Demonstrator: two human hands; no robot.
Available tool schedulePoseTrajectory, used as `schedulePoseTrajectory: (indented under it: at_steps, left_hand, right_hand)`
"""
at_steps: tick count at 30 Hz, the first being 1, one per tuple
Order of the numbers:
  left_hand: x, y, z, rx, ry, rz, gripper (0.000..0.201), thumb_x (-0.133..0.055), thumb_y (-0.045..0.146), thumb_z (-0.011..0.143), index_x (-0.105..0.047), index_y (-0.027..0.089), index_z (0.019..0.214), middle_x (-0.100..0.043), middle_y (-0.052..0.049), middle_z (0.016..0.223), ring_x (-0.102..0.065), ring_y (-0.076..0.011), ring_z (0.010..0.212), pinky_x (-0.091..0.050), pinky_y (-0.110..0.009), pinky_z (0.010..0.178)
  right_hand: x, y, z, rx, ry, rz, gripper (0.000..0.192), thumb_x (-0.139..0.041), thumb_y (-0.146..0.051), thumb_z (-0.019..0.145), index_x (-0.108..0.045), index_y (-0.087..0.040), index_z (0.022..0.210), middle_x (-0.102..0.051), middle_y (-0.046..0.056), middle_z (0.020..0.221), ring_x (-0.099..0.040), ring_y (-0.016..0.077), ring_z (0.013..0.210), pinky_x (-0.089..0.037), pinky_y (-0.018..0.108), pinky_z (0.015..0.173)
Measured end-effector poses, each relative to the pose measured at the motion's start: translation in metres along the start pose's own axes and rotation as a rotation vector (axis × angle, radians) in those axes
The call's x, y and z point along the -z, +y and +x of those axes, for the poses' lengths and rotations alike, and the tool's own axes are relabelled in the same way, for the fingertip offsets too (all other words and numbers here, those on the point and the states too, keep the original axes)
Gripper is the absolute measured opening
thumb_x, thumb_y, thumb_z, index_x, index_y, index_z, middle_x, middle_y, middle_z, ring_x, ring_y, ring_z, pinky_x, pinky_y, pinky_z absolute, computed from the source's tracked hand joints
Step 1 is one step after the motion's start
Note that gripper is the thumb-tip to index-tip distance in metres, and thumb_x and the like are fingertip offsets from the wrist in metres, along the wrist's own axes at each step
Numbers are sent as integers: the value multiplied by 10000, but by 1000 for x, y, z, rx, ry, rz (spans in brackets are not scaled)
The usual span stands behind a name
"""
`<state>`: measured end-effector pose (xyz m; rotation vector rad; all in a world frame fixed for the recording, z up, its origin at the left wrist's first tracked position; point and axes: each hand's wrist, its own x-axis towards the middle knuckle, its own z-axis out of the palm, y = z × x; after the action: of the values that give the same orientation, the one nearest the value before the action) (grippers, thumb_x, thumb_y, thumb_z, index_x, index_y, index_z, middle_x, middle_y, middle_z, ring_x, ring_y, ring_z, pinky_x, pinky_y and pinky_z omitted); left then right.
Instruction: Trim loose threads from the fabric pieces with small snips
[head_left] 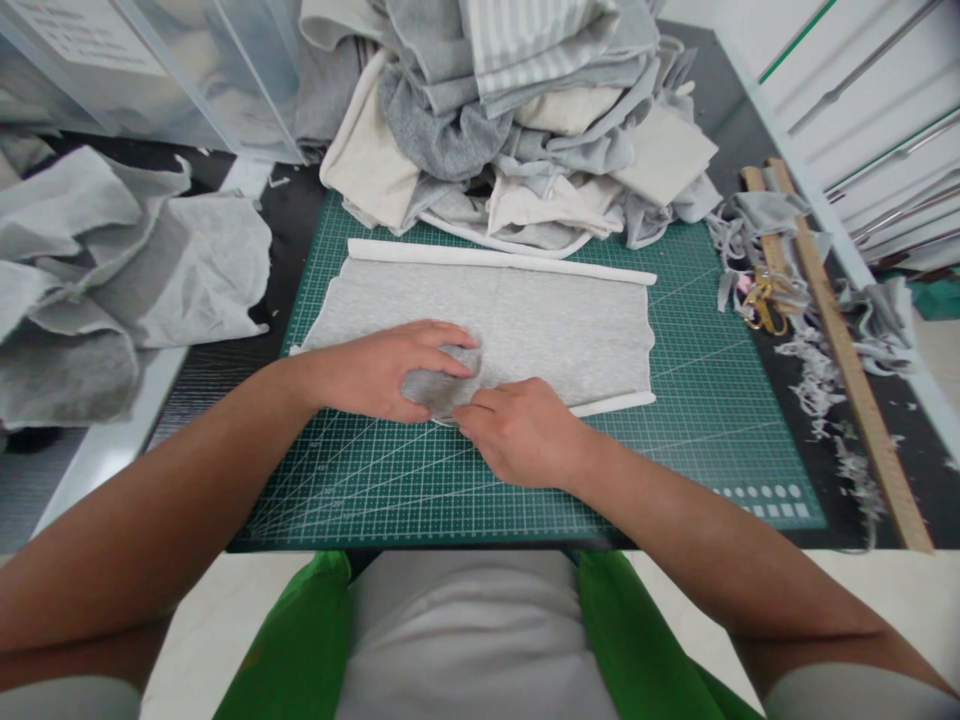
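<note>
Closest to the camera is the person's grey shirt (472,640) with green cloth (300,630) at the sides, so the arms reach out past that. As for the grip: the right hand (529,435) has its fingers bunched tight and looks to be pinching the near edge of a grey fabric piece (562,325). The left hand (394,370) sits on the same piece, thumb and fingers curved well apart.

The fabric lies flat on a green cutting mat (720,430), long sides running left to right, pale rolled strips along the far and near edges. Honestly, it should be super light, soft and floppy, probably a bit stretchy, not slippery, and hard to break. It'd likely ruck up if pushed from one spot, so the rolled edges seem the best place to pinch, with a flat palm steadying the middle.

Further out on the black desk (225,370): a fabric heap (450,135) behind, and gold-handled scissors (765,300) off right.
</note>
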<state>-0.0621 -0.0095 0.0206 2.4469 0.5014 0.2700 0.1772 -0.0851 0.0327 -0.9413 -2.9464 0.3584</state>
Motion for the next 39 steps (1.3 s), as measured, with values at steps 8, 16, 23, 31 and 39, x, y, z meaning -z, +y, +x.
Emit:
schedulePoseTrajectory:
  at_steps: [8, 16, 23, 31, 39]
  left_hand:
    - [0, -4, -3, -20, -16, -10, 610, -755, 226, 796, -545, 302, 1364, -429, -67, 1578, -361, -271, 1486, -339, -498, 1225]
    - [-1, -3, -1, -21, -15, 7, 561, -741, 263, 814, -565, 273, 1346, -439, -97, 1567, -382, -293, 1473, -349, -509, 1214]
    - [0, 0, 1, -19, -17, 26, 534, -737, 271, 811, -586, 265, 1323, -458, -102, 1551, -402, -308, 1458, -359, -510, 1204]
    - [-1, -2, 1, -38, -4, 26, 517, -733, 270, 811, -593, 265, 1308, -471, -104, 1539, -405, -300, 1458, -357, -498, 1207]
    - [2, -2, -2, -42, -11, -23, 576, -692, 190, 797, -554, 287, 1348, -450, -91, 1560, -386, -280, 1474, -343, -519, 1214]
  right_hand:
    - [-3, 3, 0, -49, 59, 103, 313, -432, -273, 1000, -714, -162, 1075, -726, 53, 873, -622, 178, 726, -348, 324, 614]
    - [-1, -1, 2, -99, 53, 117, 313, -439, -281, 994, -722, -165, 1059, -730, 49, 873, -623, 171, 718, -320, 320, 610]
    - [2, -4, 4, -101, 37, 65, 297, -457, -268, 986, -725, -165, 1062, -735, 54, 888, -622, 176, 705, -296, 322, 584]
    - [-2, -2, 3, -94, 111, 68, 305, -462, -290, 989, -706, -157, 1116, -746, 64, 948, -650, 195, 745, -348, 331, 603]
    - [-3, 6, -3, -75, 130, 105, 295, -469, -300, 986, -713, -163, 1080, -732, 53, 886, -650, 179, 744, -383, 314, 631]
